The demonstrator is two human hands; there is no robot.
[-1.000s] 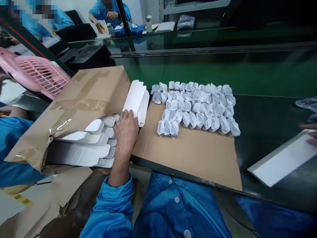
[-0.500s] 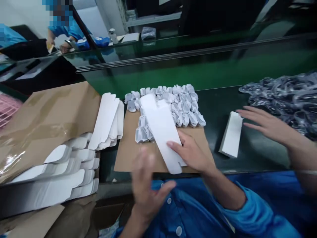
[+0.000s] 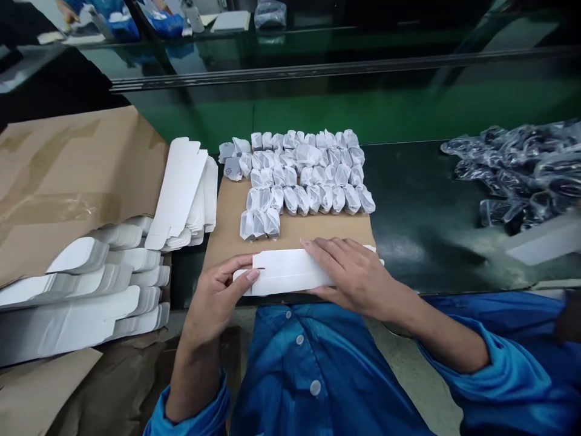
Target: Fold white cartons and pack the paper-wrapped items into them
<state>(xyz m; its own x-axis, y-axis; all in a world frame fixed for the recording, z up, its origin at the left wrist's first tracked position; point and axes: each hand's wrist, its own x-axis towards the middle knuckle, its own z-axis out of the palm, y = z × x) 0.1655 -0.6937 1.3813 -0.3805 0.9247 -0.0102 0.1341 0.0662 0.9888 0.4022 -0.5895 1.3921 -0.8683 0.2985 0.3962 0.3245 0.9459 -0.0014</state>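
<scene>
At the center of the frame, just below the middle, both hands are on one white carton blank (image 3: 284,272), which lies lengthwise from left to right above the near edge of a brown cardboard sheet (image 3: 327,229). The left hand (image 3: 211,303) pinches the carton's left end, its thumb pressed on the upper face and its fingers curled around behind. The right hand (image 3: 351,272) is laid over the right part, fingers close together across the top and thumb by the lower edge; whether it grips or only presses, I cannot tell. Tabs show at both ends of the carton.

On the cardboard sheet, in the middle of the frame, small white-wrapped pieces (image 3: 308,156) sit side by side in rows, with a shorter row nearest the hands. To their left, a fanned pile of flat white cartons (image 3: 179,188) lies against a large taped cardboard box (image 3: 131,163), whose torn front, at the lower left, exposes bundled white cartons (image 3: 120,260).

The dark tabletop (image 3: 408,212) runs to the right, where dark items in clear plastic bags (image 3: 535,163) are heaped in the upper right. Below them, a blurred white box (image 3: 544,239) reaches the right edge. In the upper left, beyond the green partition (image 3: 299,112), stand a spray bottle (image 3: 193,15) and a co-worker's hand (image 3: 66,12) is partly visible
</scene>
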